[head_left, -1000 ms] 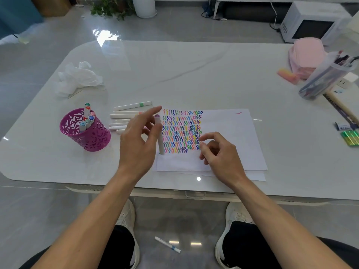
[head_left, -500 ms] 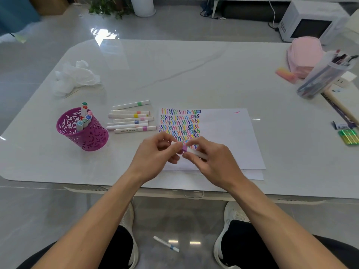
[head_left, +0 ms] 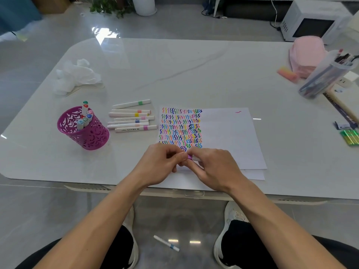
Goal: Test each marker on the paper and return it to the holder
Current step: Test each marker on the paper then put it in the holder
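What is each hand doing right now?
Left hand: pinching one end of the purple marker.
Right hand: gripping the same marker.

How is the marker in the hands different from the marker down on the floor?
The held marker has a purple band; the floor marker has a blue one. The held marker is pinched by the left hand and right hand over the paper, mostly hidden; the floor marker lies loose on the floor, untouched and in full view. Both have white bodies.
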The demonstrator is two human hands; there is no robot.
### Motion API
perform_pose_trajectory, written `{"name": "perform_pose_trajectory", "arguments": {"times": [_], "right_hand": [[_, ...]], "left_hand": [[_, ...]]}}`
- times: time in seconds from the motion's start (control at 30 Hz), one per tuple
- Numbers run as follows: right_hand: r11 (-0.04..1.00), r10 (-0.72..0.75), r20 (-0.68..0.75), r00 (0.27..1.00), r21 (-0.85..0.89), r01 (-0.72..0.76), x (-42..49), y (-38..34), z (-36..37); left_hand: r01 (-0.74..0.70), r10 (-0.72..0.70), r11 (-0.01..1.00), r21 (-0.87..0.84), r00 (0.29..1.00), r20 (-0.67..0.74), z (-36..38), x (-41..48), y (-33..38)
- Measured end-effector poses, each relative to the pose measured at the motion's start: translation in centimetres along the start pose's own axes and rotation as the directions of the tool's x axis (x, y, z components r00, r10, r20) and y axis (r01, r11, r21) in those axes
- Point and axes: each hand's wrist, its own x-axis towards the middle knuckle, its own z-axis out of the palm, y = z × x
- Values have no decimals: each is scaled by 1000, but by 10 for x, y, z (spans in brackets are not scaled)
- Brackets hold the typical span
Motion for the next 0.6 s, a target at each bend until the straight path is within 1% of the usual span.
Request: {"name": "perform_pose_trajectory", "arguments": {"times": [0.17, 0.6], "right_hand": [[999, 1, 13, 1000, -48, -1, 0, 0, 3], [997, 56, -9, 998, -51, -56, -3, -6, 4]], "left_hand": [[6, -7, 1000, -27, 1000, -24, 1, 0, 1], [22, -29, 996, -91, 997, -73, 4, 0, 3]]}}
